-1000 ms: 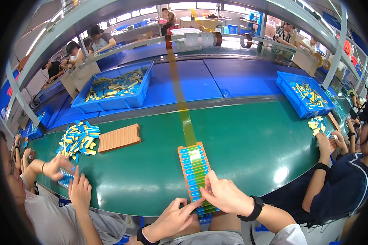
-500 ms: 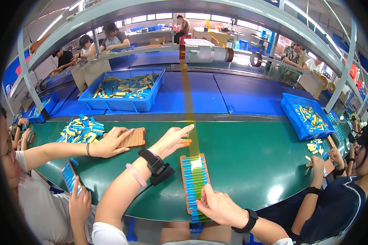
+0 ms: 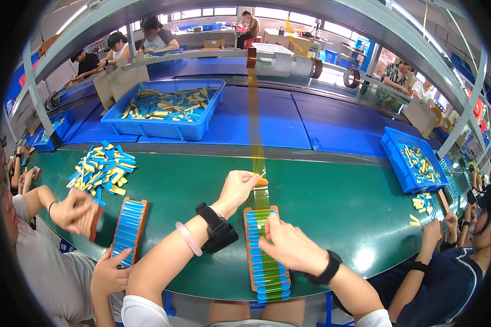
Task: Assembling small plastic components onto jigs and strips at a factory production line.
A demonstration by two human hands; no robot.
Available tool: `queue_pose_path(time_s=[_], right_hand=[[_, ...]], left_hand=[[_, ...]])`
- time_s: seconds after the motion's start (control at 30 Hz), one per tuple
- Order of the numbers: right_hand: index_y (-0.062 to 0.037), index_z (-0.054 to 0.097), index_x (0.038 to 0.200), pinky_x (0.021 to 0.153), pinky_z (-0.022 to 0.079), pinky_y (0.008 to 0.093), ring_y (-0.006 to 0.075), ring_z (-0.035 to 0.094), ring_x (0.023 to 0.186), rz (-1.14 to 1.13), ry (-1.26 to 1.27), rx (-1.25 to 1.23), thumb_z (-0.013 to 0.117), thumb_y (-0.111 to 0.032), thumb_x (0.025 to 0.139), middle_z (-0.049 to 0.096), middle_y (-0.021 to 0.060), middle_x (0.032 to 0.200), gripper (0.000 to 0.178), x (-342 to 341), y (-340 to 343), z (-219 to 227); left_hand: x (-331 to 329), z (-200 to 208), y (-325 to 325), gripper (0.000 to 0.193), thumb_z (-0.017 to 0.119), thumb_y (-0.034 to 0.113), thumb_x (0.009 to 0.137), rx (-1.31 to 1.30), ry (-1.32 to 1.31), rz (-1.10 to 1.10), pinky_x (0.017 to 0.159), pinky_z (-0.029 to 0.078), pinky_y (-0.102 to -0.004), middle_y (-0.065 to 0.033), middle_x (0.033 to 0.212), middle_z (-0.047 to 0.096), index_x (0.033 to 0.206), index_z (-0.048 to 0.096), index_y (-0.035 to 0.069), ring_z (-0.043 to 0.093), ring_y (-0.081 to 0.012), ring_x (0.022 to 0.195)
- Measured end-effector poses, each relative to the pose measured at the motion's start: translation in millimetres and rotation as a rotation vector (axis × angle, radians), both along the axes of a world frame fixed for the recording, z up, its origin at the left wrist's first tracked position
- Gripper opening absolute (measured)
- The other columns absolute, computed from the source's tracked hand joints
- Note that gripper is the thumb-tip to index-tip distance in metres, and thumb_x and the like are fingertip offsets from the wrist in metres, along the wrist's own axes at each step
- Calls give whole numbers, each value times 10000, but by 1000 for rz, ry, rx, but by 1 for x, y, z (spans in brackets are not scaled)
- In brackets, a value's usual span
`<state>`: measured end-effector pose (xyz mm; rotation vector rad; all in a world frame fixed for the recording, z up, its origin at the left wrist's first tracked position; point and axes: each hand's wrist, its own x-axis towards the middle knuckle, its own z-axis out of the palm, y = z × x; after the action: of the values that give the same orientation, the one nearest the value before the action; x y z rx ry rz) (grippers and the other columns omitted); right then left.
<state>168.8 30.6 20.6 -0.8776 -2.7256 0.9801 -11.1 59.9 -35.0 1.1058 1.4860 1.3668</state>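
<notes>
A strip of clear amber tape (image 3: 254, 117) comes down from a roll to a brown slotted block (image 3: 250, 275) in front of me. Blue strips (image 3: 259, 252) lie crosswise in the block's slots, with the tape running over them. Past the block's far end, my left hand (image 3: 238, 191) pinches the tape; an orange cover shows at one fingertip. My right hand (image 3: 290, 243) is over the block's right side, thumb and index finger apart at the tape. The tape's near end, with blue strips on it, reaches past the block's near edge.
On the left, a co-worker's hands hold one brown block and touch another block (image 3: 130, 223) with blue strips. Beyond them is a pile of blue and yellow strips (image 3: 105, 170). Blue bins (image 3: 163, 132) stand farther back. Another co-worker sits at the right. Tape rolls (image 3: 352, 78) hang overhead.
My left hand has closed on the tape. My right hand has slid up along the block, away from its near end. The left co-worker has set a filled block on the table.
</notes>
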Motion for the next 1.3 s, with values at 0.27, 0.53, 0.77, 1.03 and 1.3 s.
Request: queue_pose_path(time_s=[0.27,0.53,0.77,1.03,1.3], right_hand=[[64,389,868,687,440,397,355,558,799,-99,-10,53,471,-197,758,569,223,790,295,-49,46,-1],[42,403,856,692,438,390,349,561,799,-218,-7,34,500,-218,759,573,209,793,294,-45,60,-1],[27,419,943,763,418,376,332,526,899,-264,-58,151,536,-249,772,528,193,930,346,22,74,-10],[60,354,1163,821,413,403,372,434,1010,-69,-95,154,499,-421,797,339,243,1166,621,0,38,-30],[34,373,1174,806,401,458,400,370,1023,132,-284,444,609,-455,620,271,243,1262,776,-28,13,-36]], left_hand=[[9,-16,-6,221,541,120,801,-8,28,70,627,465,-247,-127,787,636,888,579,-81,598,-123,725],[14,-7,-14,267,529,177,817,-15,101,51,663,458,-270,-140,833,628,921,565,-67,601,-153,758],[15,10,-26,608,464,466,811,-136,751,265,1014,162,-418,-332,1261,256,1068,484,-85,0,-401,1262],[11,98,-110,300,450,214,861,106,-768,-196,820,421,-338,-138,1083,521,1043,488,-22,520,-209,948],[9,39,-227,695,566,89,763,1,347,342,986,225,-362,-170,1317,251,1306,142,0,231,-264,1238]])
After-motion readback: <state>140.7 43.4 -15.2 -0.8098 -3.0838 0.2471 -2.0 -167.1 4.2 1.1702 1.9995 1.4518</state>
